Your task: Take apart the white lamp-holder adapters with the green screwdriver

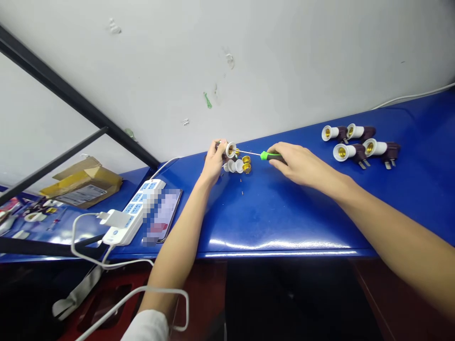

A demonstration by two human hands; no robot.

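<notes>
My left hand [213,163] grips a white lamp socket [231,149] near the wall, its brass-lined opening turned to the right. A screwdriver [265,156] with a green and black handle is in my right hand [291,161], its thin shaft pointing left to the socket's mouth. Whether the tip touches a screw inside cannot be made out. Just below the socket, white socket shells [235,166] and brass threaded rings [246,167] lie together on the blue table [277,213]. A few tiny screws [242,192] lie nearer the front.
Several white and brown plug-in sockets [379,148] lie at the right. To the left are a phone [167,215], a white power strip [137,208] with cables, an opened cardboard package [87,182] and a black metal frame [76,102]. A wall rises behind the table.
</notes>
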